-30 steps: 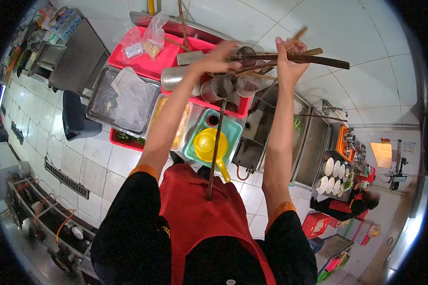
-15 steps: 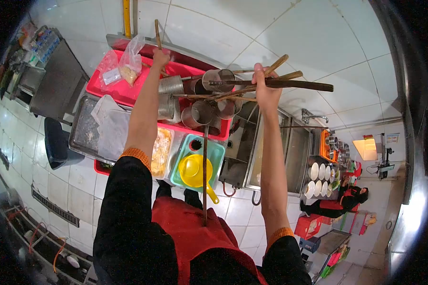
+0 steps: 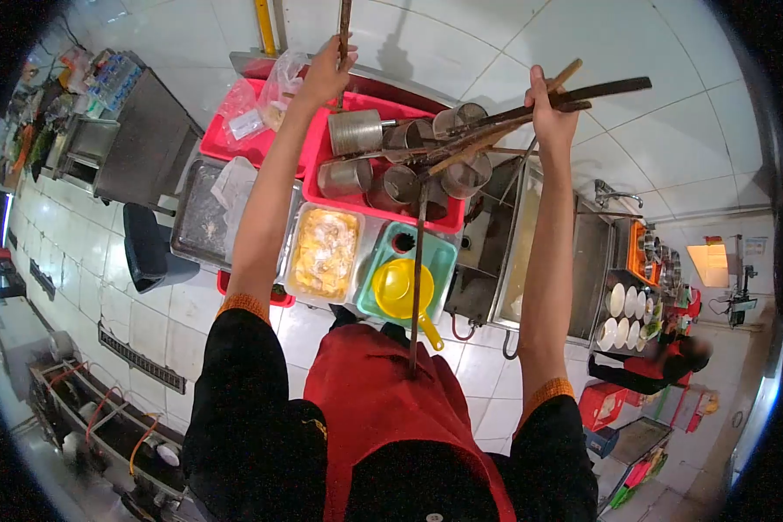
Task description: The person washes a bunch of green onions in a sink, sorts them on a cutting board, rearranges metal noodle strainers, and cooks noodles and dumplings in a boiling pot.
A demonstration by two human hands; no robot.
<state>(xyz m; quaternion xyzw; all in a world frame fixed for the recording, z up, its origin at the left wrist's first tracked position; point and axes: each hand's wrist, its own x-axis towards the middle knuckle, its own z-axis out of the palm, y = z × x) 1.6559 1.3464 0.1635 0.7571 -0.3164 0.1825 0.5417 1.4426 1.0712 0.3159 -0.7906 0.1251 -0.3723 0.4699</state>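
Several noodle strainers with cylindrical metal baskets [image 3: 355,132] and long wooden handles [image 3: 496,130] stand crowded in a red tray [image 3: 383,211]. My right hand [image 3: 553,117] is closed around a bundle of these handles, which cross and fan out to the right. At the upper left, my left hand [image 3: 326,76] has its fingers round an upright wooden handle [image 3: 345,19]; its lower end is partly hidden by the hand. Another strainer's handle [image 3: 418,278] points straight toward my red apron, untouched by either hand.
A yellow dipper [image 3: 400,285] lies in a green tray [image 3: 450,261], beside a container of yellow food [image 3: 326,252]. Plastic bags [image 3: 278,87] and a metal tray [image 3: 191,217] are left. Sinks [image 3: 574,287] stand right. A co-worker [image 3: 670,361] is farther right.
The view has shifted, so the trays appear farther right. My left hand sits higher along its handle. My right hand still grips the bundled handles, whose angles have changed slightly.
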